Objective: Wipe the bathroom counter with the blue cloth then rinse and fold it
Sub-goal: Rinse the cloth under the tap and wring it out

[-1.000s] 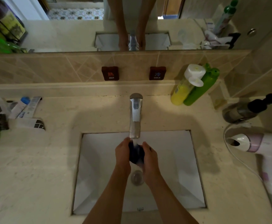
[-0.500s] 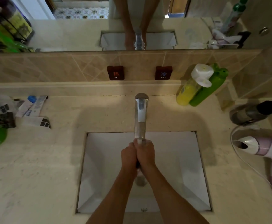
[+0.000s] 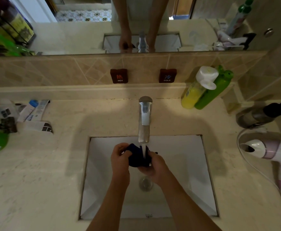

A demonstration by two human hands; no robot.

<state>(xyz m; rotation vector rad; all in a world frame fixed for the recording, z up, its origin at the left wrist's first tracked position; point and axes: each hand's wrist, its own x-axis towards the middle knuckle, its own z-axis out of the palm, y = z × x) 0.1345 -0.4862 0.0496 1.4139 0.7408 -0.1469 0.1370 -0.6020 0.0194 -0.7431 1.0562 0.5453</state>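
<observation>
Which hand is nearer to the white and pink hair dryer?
Right. The right hand grips the dark blue cloth nearer the hair dryer; the left hand is farther.

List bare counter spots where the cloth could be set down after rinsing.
Bare counter left of the sink, in front of the tubes. A patch behind the faucet, left of the bottles. Right side is crowded: hair dryer, its cord and a pump bottle. Both hands grip the cloth.

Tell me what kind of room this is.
Most likely a home bathroom: a white sink set in a stone counter under a running faucet, a wall mirror above, and a hair dryer beside the basin.
</observation>
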